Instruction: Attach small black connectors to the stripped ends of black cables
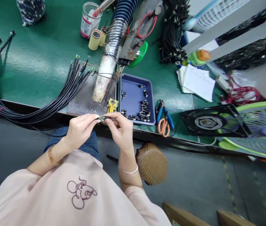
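My left hand pinches the end of a black cable, where thin coloured wires show between my two hands. On the right, my right hand is closed on a small dark part held against those wires; its shape is mostly hidden by the fingers. Just beyond my fingertips a yellow fixture sits at the edge of the dark work plate. A bundle of black cables with bared coloured ends lies to the left. The blue tray holds several small black connectors.
A foil-wrapped hose reaches down over the plate. Blue-handled pliers and orange-handled scissors lie right of the tray. Farther right are a black fan and papers. A plastic cup stands behind. A woven stool is below the table.
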`<state>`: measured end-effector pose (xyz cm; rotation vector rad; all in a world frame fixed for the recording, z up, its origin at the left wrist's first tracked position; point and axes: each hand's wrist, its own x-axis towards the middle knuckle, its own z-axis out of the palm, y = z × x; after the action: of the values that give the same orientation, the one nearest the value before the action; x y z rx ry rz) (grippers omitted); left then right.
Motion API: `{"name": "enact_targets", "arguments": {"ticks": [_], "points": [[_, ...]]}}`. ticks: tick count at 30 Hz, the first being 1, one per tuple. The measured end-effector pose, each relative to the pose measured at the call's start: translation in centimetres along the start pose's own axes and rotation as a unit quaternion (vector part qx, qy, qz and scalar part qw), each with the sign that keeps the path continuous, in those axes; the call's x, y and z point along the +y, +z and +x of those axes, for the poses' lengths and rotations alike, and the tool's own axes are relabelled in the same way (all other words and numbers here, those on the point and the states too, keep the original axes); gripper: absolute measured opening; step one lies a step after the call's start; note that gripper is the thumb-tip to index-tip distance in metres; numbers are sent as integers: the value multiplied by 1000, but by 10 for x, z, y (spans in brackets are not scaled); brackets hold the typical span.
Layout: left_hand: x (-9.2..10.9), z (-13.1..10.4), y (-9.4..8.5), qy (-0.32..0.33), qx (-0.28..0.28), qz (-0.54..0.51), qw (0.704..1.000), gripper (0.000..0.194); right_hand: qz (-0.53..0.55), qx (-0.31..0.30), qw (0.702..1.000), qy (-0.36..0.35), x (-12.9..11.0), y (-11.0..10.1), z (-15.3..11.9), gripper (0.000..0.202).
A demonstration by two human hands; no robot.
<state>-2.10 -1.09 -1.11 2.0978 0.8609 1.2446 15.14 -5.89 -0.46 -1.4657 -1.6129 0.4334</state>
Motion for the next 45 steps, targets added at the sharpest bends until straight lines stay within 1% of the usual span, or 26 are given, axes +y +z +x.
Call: {"name": "enact_targets", "arguments": {"ticks": [2, 3, 6, 9, 11, 12, 14, 15, 17, 19, 20, 21, 23, 25, 27, 29, 31, 35, 39, 45], "points": [[-2, 0, 1, 20, -1, 10, 1000, 15, -40, -5, 998, -49, -3, -4, 2, 12], [-2, 1, 1, 12, -12, 9, 1000, 15, -71, -7, 994, -79, -5, -6, 3, 12], [-1, 6, -3, -50, -72, -22, 996, 17, -177, -28, 972, -154, -10, -14, 3, 14], [1, 12, -7, -96, -116, -81, 985, 20, -252, -64, 947, -189, -11, -21, 4, 17], [2, 14, -7, -119, -130, -122, 977, 20, -261, -85, 941, -200, -10, -25, 6, 16], [2, 15, -7, -134, -133, -141, 972, 21, -252, -85, 942, -202, -9, -26, 6, 15], [1, 16, -5, -173, -134, -176, 960, 22, -207, -55, 957, -196, -7, -27, 7, 12], [0, 16, -4, -195, -134, -193, 952, 22, -173, -25, 968, -181, -6, -27, 7, 14], [-1, 17, -1, -236, -132, -228, 935, 21, -82, 61, 986, -133, -4, -23, 4, 19], [-3, 18, 2, -266, -125, -262, 919, 20, 13, 148, 986, -78, -2, -17, -1, 20], [-3, 18, 3, -277, -119, -276, 913, 19, 45, 179, 981, -56, -1, -14, -4, 21], [-4, 18, 4, -287, -112, -287, 907, 19, 60, 196, 978, -37, -1, -10, -7, 22], [-6, 17, 6, -302, -102, -299, 900, 19, 43, 198, 979, -11, 1, -3, -11, 21], [-8, 17, 8, -312, -90, -299, 897, 19, -12, 185, 983, -17, 2, 3, -13, 16], [-10, 17, 9, -317, -80, -296, 897, 20, -67, 171, 981, -64, 2, 8, -11, 12], [-11, 18, 11, -317, -72, -295, 898, 19, -103, 157, 976, -113, 2, 13, -8, 13], [-12, 21, 12, -318, -66, -298, 898, 19, -112, 155, 972, -133, 3, 18, -5, 13], [-12, 28, 15, -327, -44, -304, 894, 20, -75, 186, 975, -92, 4, 27, 1, 13], [-12, 33, 16, -324, -29, -297, 898, 19, -32, 187, 980, -50, 4, 30, 3, 13], [-11, 37, 16, -311, -37, -274, 909, 14, -23, 197, 979, -45, 6, 30, 4, 11]]}}
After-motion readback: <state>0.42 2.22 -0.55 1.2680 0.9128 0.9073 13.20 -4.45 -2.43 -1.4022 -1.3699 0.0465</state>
